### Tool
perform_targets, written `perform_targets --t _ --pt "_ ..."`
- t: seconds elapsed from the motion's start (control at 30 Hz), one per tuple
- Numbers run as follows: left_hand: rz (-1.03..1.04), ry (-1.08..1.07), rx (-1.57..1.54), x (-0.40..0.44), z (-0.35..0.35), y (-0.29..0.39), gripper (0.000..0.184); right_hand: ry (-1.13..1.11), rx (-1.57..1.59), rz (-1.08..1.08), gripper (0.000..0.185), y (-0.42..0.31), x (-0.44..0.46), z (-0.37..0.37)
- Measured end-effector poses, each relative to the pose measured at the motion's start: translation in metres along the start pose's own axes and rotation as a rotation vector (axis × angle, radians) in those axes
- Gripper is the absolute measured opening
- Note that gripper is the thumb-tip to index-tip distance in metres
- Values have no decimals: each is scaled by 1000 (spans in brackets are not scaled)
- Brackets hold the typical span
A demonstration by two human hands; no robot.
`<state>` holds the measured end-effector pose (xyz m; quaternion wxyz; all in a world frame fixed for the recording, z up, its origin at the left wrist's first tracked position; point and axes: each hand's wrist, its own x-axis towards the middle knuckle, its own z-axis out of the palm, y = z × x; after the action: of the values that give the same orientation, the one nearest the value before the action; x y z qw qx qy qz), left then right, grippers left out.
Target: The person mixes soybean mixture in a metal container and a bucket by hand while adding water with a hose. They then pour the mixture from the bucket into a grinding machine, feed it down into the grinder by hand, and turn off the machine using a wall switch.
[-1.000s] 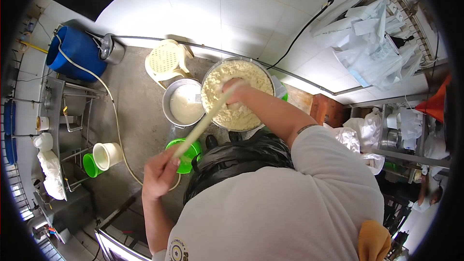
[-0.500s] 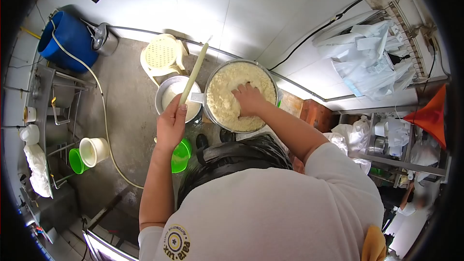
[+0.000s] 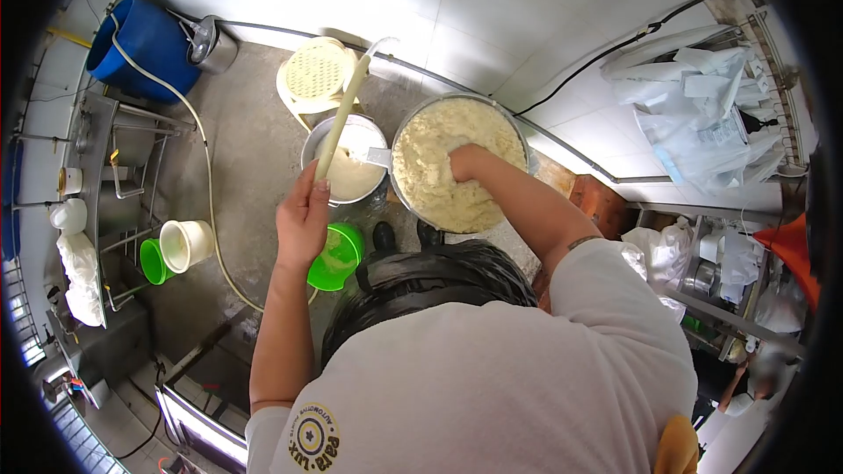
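The left hand [image 3: 301, 224] grips the pale hose [image 3: 342, 118] beyond the left rim of the pot [image 3: 527, 156]; the right hand [image 3: 467, 161], grip hidden, works mass [image 3: 421, 136] inside, apparently partly blended, lumps remaining.

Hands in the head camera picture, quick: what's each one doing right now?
Left hand: closed, holding a pale hose.
Right hand: partly sunk in the pale crumbly mixture; open or closed cannot be told.
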<state>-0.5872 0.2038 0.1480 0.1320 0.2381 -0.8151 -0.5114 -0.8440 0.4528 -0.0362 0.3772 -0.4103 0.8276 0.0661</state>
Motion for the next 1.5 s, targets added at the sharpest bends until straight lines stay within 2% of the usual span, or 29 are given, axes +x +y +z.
perform_targets --t 0.1,0.17,0.2,0.27,0.3,0.37,0.4,0.47,0.5,0.6,0.67,0.7,0.77,0.9,0.97,1.0,1.07,1.2,1.27,1.3,1.37,1.4,1.47,1.5 --pt "6 -1 42 -4 1 -1 39 12 19 61 43 -2 -11 -25" --pt "7 4 20 -8 1 -1 39 115 273 -11 63 -6 -43 -55" --pt "7 7 3 -9 1 -1 39 113 271 -5 63 -9 -54 -57" --pt "21 5 -6 -9 2 -4 39 393 221 -68 78 -22 -82 -56" --pt "33 5 -9 -10 3 -5 39 395 216 -69 78 -33 -93 -60" --pt "41 7 -11 -10 5 -6 39 427 -184 8 92 -70 -110 -73" --pt "49 5 -10 -10 4 -6 39 429 -188 2 92 -75 -101 -67" --pt "55 22 -4 -11 4 -4 39 413 -115 -195 86 -81 -78 -48" --pt "61 31 1 -13 4 -3 39 413 -118 -205 86 -82 -71 -42" --pt "10 41 -6 -19 1 -2 38 292 -190 -146 79 -83 -54 -33" --pt "-10 47 1 -23 -3 -3 38 192 -81 -121 69 -71 -38 -28" --pt "-23 44 6 -25 -4 -3 38 190 -83 -127 69 -67 -31 -26" --pt "-21 51 9 -28 -5 -4 38 57 -47 -3 71 -62 -23 -27" --pt "4 36 24 -30 -10 6 38 75 -41 11 71 -55 -16 -33" --pt "29 50 35 -33 -13 5 38 -216 -52 -43 77 -52 -13 -54" --pt "42 56 47 -33 -14 5 38 -207 -58 -43 77 -49 -18 -59" --pt "32 60 13 -33 -15 5 38 45 71 -143 79 -49 -48 -75" --pt "25 43 -23 -34 -14 -4 38 168 -9 -115 76 -75 -76 -90" --pt "72 53 -21 -31 -11 -8 38 510 -42 -236 58 -87 -58 -69" --pt "114 62 -18 -30 -9 -8 38 509 -41 -237 58 -95 -53 -64" --pt "60 37 -4 -30 -11 4 38 267 -291 -190 48 -113 -49 -58" --pt "11 14 9 -30 -12 8 38 265 -290 -192 48 -111 -44 -53" --pt "20 25 9 -29 -13 2 38 7 -286 -128 38 -108 -32 -45" --pt "32 37 7 -29 -13 0 38 5 -287 -129 38 -100 -26 -45"
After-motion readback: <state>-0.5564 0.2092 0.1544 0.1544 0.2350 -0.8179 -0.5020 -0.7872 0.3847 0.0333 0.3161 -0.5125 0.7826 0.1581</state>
